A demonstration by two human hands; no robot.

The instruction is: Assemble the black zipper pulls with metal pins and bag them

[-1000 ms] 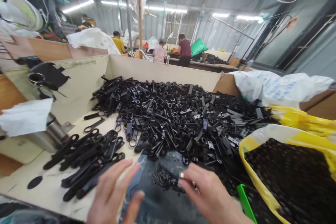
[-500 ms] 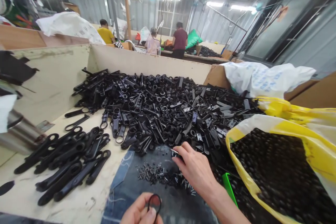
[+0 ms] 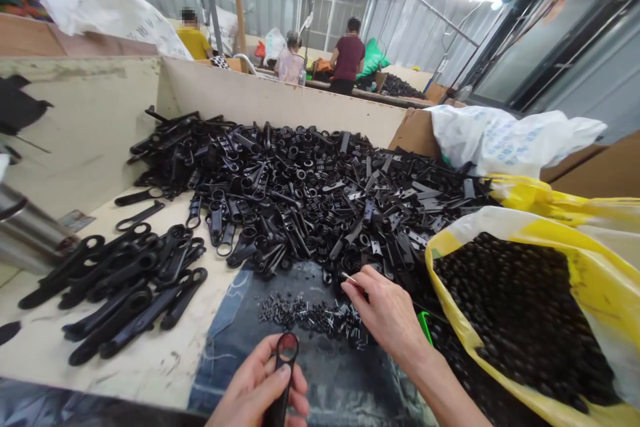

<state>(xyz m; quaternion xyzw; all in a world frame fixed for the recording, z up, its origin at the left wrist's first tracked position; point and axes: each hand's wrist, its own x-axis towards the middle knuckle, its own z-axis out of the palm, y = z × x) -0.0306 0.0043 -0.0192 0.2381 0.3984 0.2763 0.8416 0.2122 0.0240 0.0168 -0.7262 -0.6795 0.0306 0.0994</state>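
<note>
In my left hand (image 3: 250, 380), at the bottom centre, is a black ring-ended handle (image 3: 278, 403), its ring upward and my thumb across its neck. My right hand (image 3: 390, 310) is closed, with thumb and forefinger pinching a thin, pale metal piece (image 3: 348, 277) whose kind I cannot make out. It hovers at the near edge of a large heap of black parts (image 3: 310, 193). Between my hands, small dark and silvery pins or screws (image 3: 310, 315) lie scattered on a dark denim cloth (image 3: 345, 380).
Several black ring-ended handles (image 3: 125, 287) lie together on the left of the table. A metal cylinder (image 3: 35, 227) stands beyond them. To the right, a yellow-and-white sack (image 3: 450, 300) holds small black pieces, near a green edge (image 3: 425, 327). Light boards (image 3: 280, 95) wall the heap; people work behind.
My left hand has come up, showing more of the black handle below its ring. The right hand has shifted slightly right, still pinching the thin piece. The camera view has also shifted.
</note>
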